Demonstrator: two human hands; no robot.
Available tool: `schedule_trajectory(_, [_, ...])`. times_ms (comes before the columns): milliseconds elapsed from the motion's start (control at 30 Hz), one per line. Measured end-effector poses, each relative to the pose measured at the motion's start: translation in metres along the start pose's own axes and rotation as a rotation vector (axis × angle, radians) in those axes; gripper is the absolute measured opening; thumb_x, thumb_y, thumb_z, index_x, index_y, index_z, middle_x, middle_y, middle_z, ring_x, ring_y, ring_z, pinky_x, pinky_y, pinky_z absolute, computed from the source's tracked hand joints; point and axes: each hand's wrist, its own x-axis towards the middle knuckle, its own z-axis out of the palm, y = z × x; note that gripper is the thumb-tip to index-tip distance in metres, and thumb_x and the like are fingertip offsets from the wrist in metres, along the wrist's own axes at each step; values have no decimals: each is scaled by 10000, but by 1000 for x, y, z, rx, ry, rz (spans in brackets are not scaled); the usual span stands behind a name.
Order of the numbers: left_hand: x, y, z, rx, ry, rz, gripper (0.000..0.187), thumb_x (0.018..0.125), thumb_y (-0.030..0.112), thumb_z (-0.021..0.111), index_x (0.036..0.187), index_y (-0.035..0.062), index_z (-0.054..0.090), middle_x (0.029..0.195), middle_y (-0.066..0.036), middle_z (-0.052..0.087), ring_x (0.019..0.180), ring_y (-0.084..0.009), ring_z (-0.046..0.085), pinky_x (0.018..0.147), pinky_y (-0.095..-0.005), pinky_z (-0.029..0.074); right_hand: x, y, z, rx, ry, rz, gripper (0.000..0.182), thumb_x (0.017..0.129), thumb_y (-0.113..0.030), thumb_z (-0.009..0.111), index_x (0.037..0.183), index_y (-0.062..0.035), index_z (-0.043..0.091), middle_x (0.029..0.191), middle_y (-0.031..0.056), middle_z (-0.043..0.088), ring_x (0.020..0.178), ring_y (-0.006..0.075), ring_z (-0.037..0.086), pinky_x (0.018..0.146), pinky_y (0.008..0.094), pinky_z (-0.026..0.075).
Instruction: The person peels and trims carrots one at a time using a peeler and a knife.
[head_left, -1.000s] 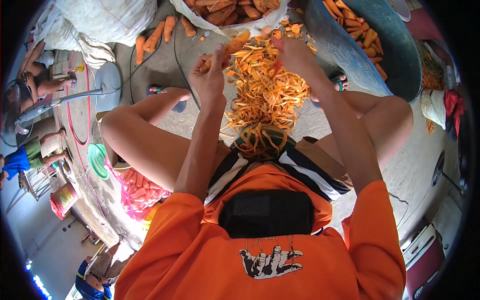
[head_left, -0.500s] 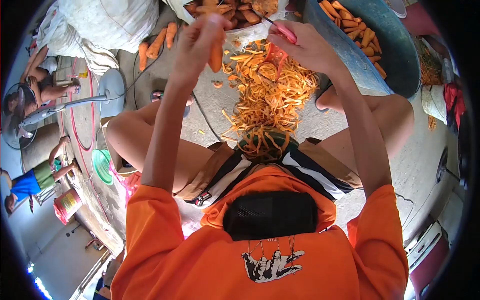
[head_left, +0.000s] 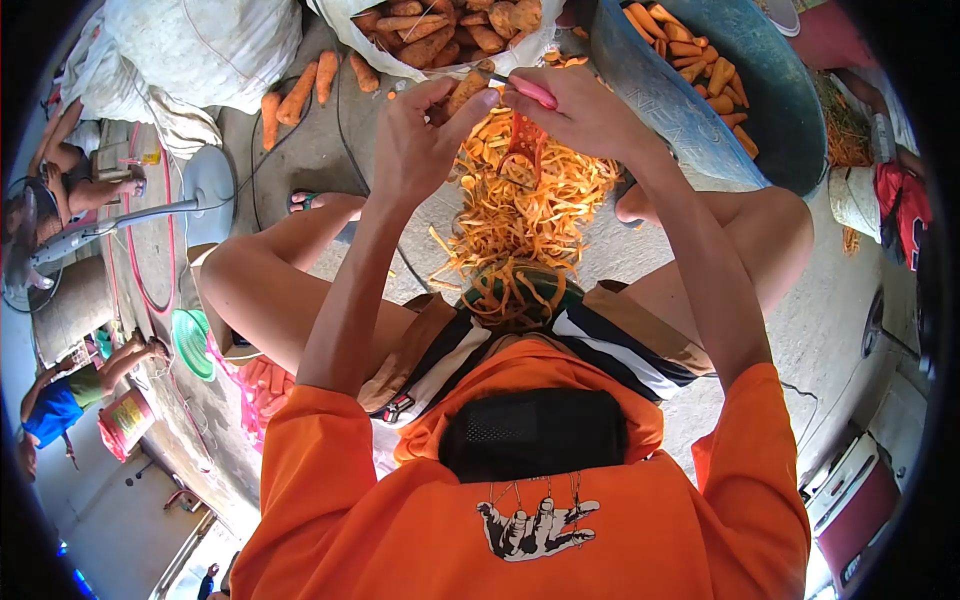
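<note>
My left hand (head_left: 418,140) is closed around an unpeeled carrot (head_left: 466,92), fingers and thumb at its near end. My right hand (head_left: 585,112) grips a pink-handled peeler (head_left: 533,92), whose narrow metal end points left and overlaps the carrot. Both hands are close together, just in front of an open white sack (head_left: 400,66) of dirt-covered carrots. Beneath them lies a long heap of orange peelings (head_left: 535,215), with a red slotted plastic piece (head_left: 523,150) on top. The heap runs back to a dark green round container (head_left: 575,297) between my legs.
At the upper right stands a blue tub (head_left: 690,125) with peeled carrots (head_left: 715,75). Several loose carrots (head_left: 297,95) lie on the floor at upper left, near full white sacks (head_left: 205,45). A fan (head_left: 115,222) and two other people (head_left: 62,405) are at the left. Cables cross the floor.
My left hand has come down and turned with the carrot, bringing it to the peeler. My right hand has moved slightly lower. The view has shifted, showing more of the sack of carrots.
</note>
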Motion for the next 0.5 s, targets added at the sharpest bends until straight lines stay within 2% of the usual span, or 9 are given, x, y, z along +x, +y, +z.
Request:
schedule_trajectory(133, [1, 6, -3, 101, 23, 74, 447, 943, 363, 765, 795, -43, 649, 544, 8, 451, 552, -74, 378, 502, -287, 315, 3, 12, 6, 5, -54, 66, 335, 1020, -348, 610, 1092, -21, 630, 837, 204, 650, 760, 377, 634, 703, 437, 485])
schedule_trajectory(200, [-1, 8, 2, -289, 22, 187, 392, 1000, 352, 695, 915, -31, 686, 593, 21, 521, 527, -62, 433, 498, -258, 349, 2, 50, 12, -116, -148, 222, 372, 966, -373, 653, 1118, -36, 692, 895, 192, 715, 851, 369, 699, 773, 464, 534])
schedule_trajectory(233, [2, 12, -3, -285, 22, 197, 392, 1000, 352, 695, 915, -31, 686, 593, 21, 521, 527, -62, 433, 498, -258, 349, 4, 59, 5, -118, -140, 217, 372, 966, -373, 653, 1118, -36, 692, 895, 192, 715, 851, 369, 699, 773, 464, 534])
schedule_trajectory(300, [-2, 18, -14, -553, -127, -111, 349, 1064, 345, 582, 1117, 11, 666, 654, 14, 551, 512, -74, 467, 534, -248, 420, 6, 72, -4, -65, -84, 347, 392, 983, -409, 663, 1077, -29, 637, 855, 122, 663, 764, 247, 619, 727, 397, 490])
schedule_trajectory(333, [1, 9, -8, -763, -99, -180, 351, 1092, 347, 506, 1287, 67, 588, 751, -24, 575, 599, -89, 525, 597, -247, 468, 8, 77, -8, -105, 55, 301, 346, 991, -389, 676, 1063, -52, 646, 852, 47, 656, 752, 157, 588, 712, 339, 486])
schedule_trajectory(367, [1, 5, -6, -762, -84, -181, 351, 1092, 347, 506, 1287, 67, 588, 751, -24, 575, 599, -89, 525, 597, -247, 468, 14, 63, -18, -103, 47, 290, 346, 991, -389, 676, 1063, -52, 646, 852, 47, 656, 752, 157, 588, 712, 339, 486])
schedule_trajectory(433, [1, -1, -4, -1312, -99, -469, 349, 1092, 342, 499, 1329, 95, 561, 834, -29, 579, 720, -95, 553, 642, -244, 475, 13, 35, -36, 291, 230, 186, 315, 955, -340, 750, 1044, -47, 680, 913, 34, 699, 831, 118, 666, 752, 311, 530])
schedule_trajectory(467, [1, -1, -4, -1411, -134, -559, 359, 1086, 351, 503, 1354, 115, 546, 921, -36, 585, 796, -98, 555, 626, -247, 460, 12, 24, -34, 295, 231, 187, 315, 955, -340, 750, 1044, -47, 680, 913, 34, 699, 831, 118, 666, 752, 311, 530])
schedule_trajectory(500, [0, -3, -3, -1409, -135, -562, 359, 1086, 351, 503, 1354, 115, 546, 921, -36, 585, 796, -98, 555, 626, -247, 460, 13, 13, -29, 434, 271, 113, 246, 960, -270, 753, 1051, -60, 662, 919, -4, 669, 848, 75, 630, 767, 275, 518])
